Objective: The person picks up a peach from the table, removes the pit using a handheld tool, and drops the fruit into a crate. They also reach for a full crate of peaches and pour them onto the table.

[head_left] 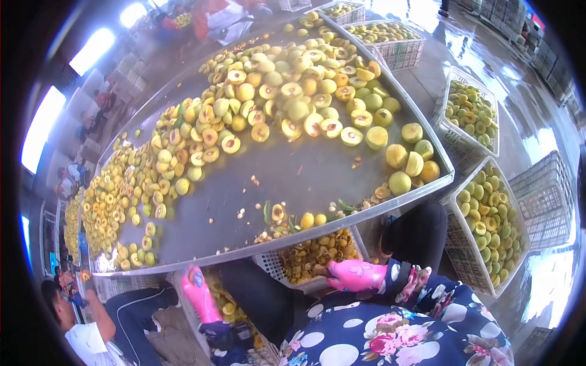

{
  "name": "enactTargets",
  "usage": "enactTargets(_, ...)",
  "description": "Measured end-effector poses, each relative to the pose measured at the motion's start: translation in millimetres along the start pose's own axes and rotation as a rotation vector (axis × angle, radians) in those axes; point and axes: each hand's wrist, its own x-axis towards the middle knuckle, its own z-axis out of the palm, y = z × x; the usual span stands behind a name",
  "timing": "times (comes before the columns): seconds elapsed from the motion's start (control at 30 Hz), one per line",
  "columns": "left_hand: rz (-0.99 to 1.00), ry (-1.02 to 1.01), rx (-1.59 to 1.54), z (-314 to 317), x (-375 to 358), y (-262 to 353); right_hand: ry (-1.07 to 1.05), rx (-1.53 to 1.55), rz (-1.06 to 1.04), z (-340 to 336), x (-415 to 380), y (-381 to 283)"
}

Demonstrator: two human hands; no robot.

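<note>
My left hand, in a pink glove, is raised at the table's near edge. Its fingers look curled, and what they hold, if anything, is too small to make out. Below it, a crate of yellow fruit is partly hidden by my arm. My right hand, also in a pink glove, hangs over a crate of brownish fruit pieces. Its fingers are bent toward the pieces, their tips hard to see. Many halved, yellow-green, apricot-like fruits lie heaped on the metal table.
Crates of fruit stand at the right, beside an upright white crate. A co-worker in a white shirt sits at the left; another person is across the table. Loose pits and leaves lie along the raised near rim.
</note>
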Motion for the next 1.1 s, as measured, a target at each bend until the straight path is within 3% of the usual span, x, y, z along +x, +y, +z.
enactTargets(0.03, 0.280, 0.134, 0.836, -14, 2, 7, 0.091, -0.218, -0.062, 1, 5, 8)
enactTargets(0.07, 0.306, 0.100, 0.682, -14, 15, 0, 0.154, -0.305, -0.097, 1, 12, 19)
enactTargets(0.13, 0.351, 0.027, 0.379, -6, 34, 4, 0.037, -0.339, -0.055, -2, 13, 30)
enactTargets(0.17, 0.244, -0.138, 0.146, 6, 44, 7, -0.018, -0.357, -0.036, -5, 16, 34)
enactTargets(0.2, 0.133, -0.302, -0.088, 32, 51, 40, -0.103, -0.159, 0.111, -15, 9, 15)
enactTargets(0.27, 0.114, -0.490, -0.143, 90, 50, 120, -0.067, 0.046, 0.129, -20, 7, 17)
enactTargets(0.37, 0.436, -0.625, -0.148, 197, 62, 182, -0.054, 0.100, 0.153, -29, 4, 20)
enactTargets(0.43, 0.471, -0.612, -0.220, 276, 72, 203, -0.028, -0.009, 0.114, -32, 7, 34)
enactTargets(0.47, 0.644, -0.549, -0.047, 290, 58, 234, 0.006, -0.042, 0.130, -40, 2, 23)
enactTargets(0.5, 0.572, -0.610, -0.200, 328, 60, 238, 0.058, -0.040, 0.072, -40, 5, 30)
enactTargets(0.57, 0.670, -0.567, 0.024, 384, 64, 234, 0.155, -0.037, -0.045, -27, 15, 54)
enactTargets(0.63, 0.781, -0.453, 0.209, 398, 51, 237, 0.100, 0.005, -0.028, -21, 20, 65)
enactTargets(0.73, 0.597, -0.731, 0.063, 398, 52, 231, 0.088, -0.023, -0.014, -25, 14, 52)
enactTargets(0.83, 0.299, -0.822, -0.094, 377, 44, 230, 0.043, 0.028, -0.007, -24, 15, 50)
enactTargets(0.93, -0.262, -1.017, -0.718, 346, 36, 220, 0.066, 0.273, -0.176, -29, 3, 40)
enactTargets(0.97, -0.446, -1.054, -0.937, 335, 34, 214, 0.036, 0.399, -0.119, -38, -6, 26)
enactTargets(1.0, -0.486, -1.085, -1.090, 319, 28, 215, 0.006, 0.526, -0.061, -51, -19, 5)
enactTargets(1.1, -0.589, -1.146, -1.119, 271, 14, 210, -0.002, 0.791, 0.006, -66, -36, -15)
